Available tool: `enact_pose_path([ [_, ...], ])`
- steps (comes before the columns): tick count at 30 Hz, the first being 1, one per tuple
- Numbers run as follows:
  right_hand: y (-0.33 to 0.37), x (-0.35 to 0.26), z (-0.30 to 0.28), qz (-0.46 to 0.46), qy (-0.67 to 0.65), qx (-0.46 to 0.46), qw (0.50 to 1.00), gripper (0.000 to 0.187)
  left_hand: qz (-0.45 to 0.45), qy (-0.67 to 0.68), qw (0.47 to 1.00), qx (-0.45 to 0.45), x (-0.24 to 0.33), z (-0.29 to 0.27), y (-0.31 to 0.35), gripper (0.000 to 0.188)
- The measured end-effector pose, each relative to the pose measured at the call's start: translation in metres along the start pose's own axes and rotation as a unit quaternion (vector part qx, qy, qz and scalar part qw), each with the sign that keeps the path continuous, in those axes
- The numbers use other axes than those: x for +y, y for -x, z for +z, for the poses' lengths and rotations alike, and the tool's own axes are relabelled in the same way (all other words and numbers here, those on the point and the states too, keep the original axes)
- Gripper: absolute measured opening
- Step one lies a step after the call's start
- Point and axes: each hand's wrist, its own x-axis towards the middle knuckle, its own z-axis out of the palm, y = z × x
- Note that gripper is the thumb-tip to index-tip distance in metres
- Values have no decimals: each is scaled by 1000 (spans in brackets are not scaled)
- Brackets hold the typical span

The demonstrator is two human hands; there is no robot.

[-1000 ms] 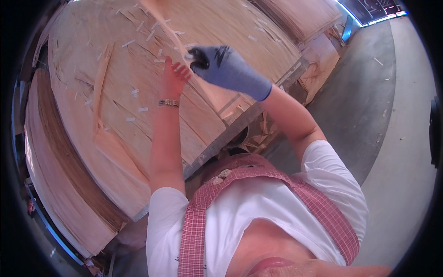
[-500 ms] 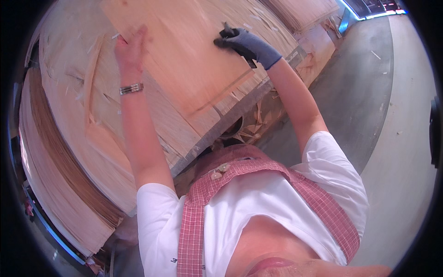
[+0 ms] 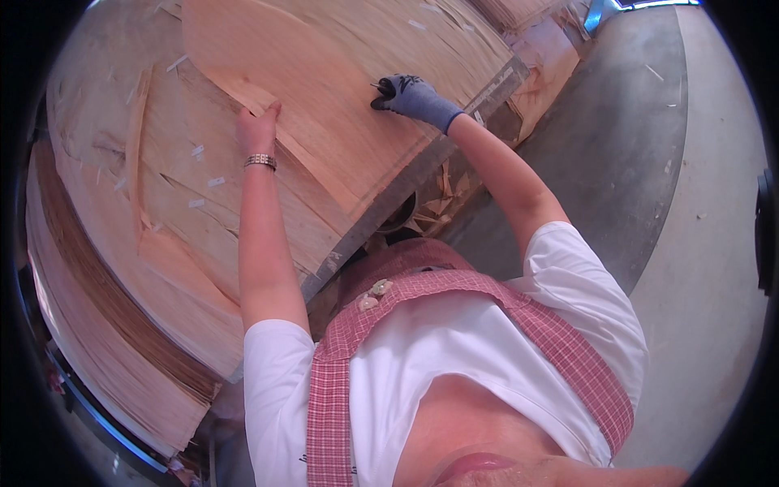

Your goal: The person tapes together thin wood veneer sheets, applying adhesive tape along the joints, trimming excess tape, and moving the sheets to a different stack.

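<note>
"Take the head view first; it's the only one. Where is the sheet?"

"The veneer sheet [image 3: 324, 89] lies across the top of a broad stack [image 3: 174, 138] of similar wood, its near corner close to the stack's grey edge."

"And the hands?"

"The bare left hand [image 3: 258, 128] is closed on its left edge, beside a narrow split strip. The gloved right hand [image 3: 412, 97] is over its right side, fingers curled; I can't tell whether they grip anything."

"How would it handle?"

"Light, I'd judge, and floppy for its size: its left edge bows. Probably brittle too, likely to split along the grain, as the cracks in the stack below suggest."

"Slippery?"

"Likely smooth enough to slide, though the glove should help."

"Where would you take hold?"

"Both long edges, well apart, with flat fingers and thumb on sound wood. I'd avoid pulling by that loose strip, which could tear away, and keep clear of the white tape pieces [image 3: 216, 182] on the stack."
</note>
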Motion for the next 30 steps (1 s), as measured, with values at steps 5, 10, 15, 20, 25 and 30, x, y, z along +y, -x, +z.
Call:
enact_pose_path([
  [5,4,-3,3,-30,0,15,999,46,23,-147,988,32,12,-13,11,51],
  [10,2,1,4,-41,-3,41,998,42,308,-352,883,-44,28,2,34,72],
  [15,9,-6,3,-38,-5,59,998,39,438,-324,827,-138,28,26,-29,78],
  [20,14,-31,-5,26,-5,71,997,39,331,-409,847,-72,19,-3,-185,73],
  [25,-23,-75,-26,-80,0,274,958,34,356,-360,862,-20,9,-10,-236,64],
  [30,-151,-199,-26,4,-298,-20,954,23,364,-291,885,6,-5,-16,-242,56],
])
